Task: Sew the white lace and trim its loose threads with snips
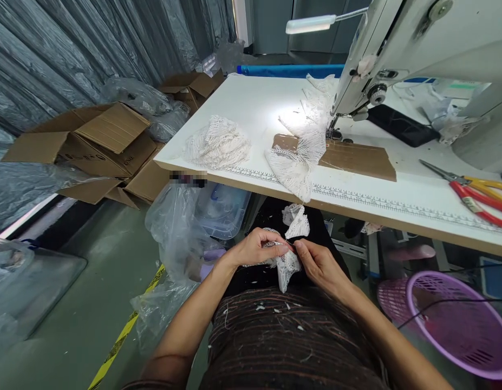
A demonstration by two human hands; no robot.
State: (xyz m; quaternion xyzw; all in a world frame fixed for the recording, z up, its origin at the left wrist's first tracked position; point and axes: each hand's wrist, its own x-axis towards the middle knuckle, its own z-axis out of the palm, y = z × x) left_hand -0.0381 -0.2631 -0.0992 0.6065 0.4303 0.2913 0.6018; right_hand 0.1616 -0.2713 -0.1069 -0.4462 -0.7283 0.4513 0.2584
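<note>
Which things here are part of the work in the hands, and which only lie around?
In use:
- left hand
- right hand
- white lace piece, pinched by both hands over the lap

Lying about:
- lace pile
- scissors
- cardboard sheet
- purple basket
- cardboard boxes

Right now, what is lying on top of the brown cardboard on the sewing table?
White lace drapes over the left end of the cardboard and hangs past the table edge. The sewing machine head stands over its far edge. Whatever lies under the lace is hidden.
</note>
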